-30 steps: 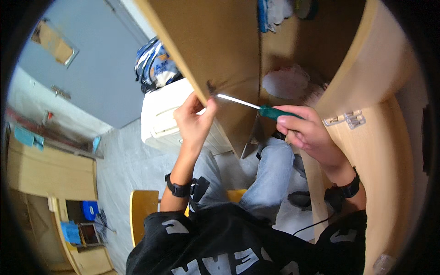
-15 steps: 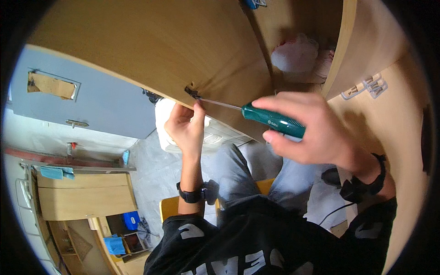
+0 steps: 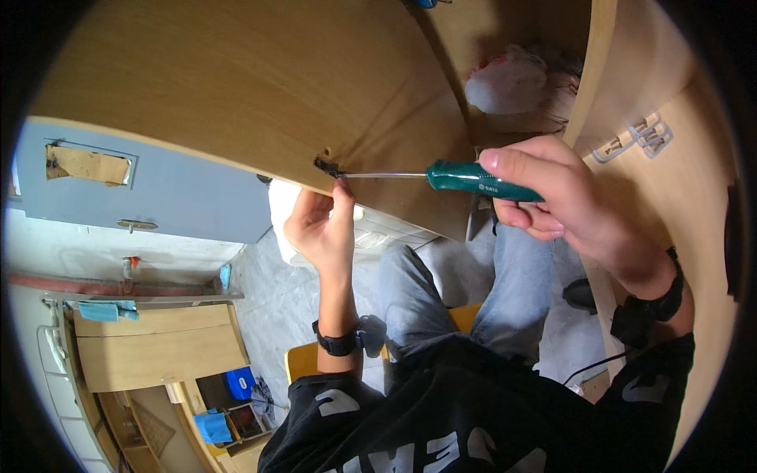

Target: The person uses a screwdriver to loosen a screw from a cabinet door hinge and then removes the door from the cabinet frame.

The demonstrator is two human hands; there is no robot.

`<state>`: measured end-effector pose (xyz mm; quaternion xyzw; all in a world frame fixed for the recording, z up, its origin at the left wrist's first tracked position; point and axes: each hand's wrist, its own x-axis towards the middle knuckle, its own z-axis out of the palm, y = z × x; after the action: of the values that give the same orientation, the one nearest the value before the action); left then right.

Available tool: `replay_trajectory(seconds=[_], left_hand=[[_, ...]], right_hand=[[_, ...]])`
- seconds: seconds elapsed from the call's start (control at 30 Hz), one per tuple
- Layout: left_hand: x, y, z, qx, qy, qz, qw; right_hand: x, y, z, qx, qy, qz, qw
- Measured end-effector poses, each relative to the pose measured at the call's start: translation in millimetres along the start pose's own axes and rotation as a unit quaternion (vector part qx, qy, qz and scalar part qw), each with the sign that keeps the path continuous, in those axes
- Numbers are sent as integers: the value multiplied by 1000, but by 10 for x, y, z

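In the head view, a screwdriver with a dark green, glossy handle and a slim bare metal shaft (image 3: 469,178) lies almost level across the picture, between the person's two hands. Its tip points to the person's left and its handle to the right, with the long axis dipping only slightly toward the handle end. The tip reaches a small, dark, irregular patch (image 3: 326,166) on the face of a large tan wooden panel (image 3: 236,94), close to the panel's pale edge. Whether the tip sits inside that patch or only against it cannot be told. A small round hole (image 3: 327,150) shows just above the patch.

The right hand (image 3: 564,193) is clamped on the green handle: the thumb lies along its upper side, and the other fingers curl beneath it, their tips showing below. The left hand (image 3: 322,229) grips the panel's edge, thumb on the near side just under the screwdriver's tip, bent fingers partly hidden behind the edge; the thumb and fingers have only the panel's thickness between them.

A black strap band (image 3: 339,343) circles the left wrist, and a similar black band (image 3: 646,307) the right. Below the panel stands a white plastic cabinet (image 3: 378,236), partly covered. A pale, rounded bundle (image 3: 506,83) lies in the wooden compartment to the right.
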<state>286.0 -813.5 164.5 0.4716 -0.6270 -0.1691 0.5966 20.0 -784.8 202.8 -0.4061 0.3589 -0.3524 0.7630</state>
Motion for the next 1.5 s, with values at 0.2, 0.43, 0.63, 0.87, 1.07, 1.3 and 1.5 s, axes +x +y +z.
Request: replay_trajectory(seconds=[0.2,0.43,0.63,0.87,1.07,1.3,1.5], left_hand=[[14,-42,-34,7,-3,-2,1000],[16,-77,-28,-11,8,6,1000],[20,-61,-61,6,22,-3,1000],[33,-114,-118,7,11,1,1000],[28,-136,-92,-30,-10,-21,999],[19,-111,-79,-64,9,-7,998],[18,-135,-92,-34,-3,-9,999]], right_hand=[[-24,69,108,-273,89,-250,925],[-93,15,153,-690,141,-461,540],[31,61,133,-398,95,-420,810],[-102,-142,237,-100,-7,-30,994],[-98,24,311,-520,120,-341,774],[-17,69,235,-691,137,-493,512],[-83,67,280,-201,119,-253,939]])
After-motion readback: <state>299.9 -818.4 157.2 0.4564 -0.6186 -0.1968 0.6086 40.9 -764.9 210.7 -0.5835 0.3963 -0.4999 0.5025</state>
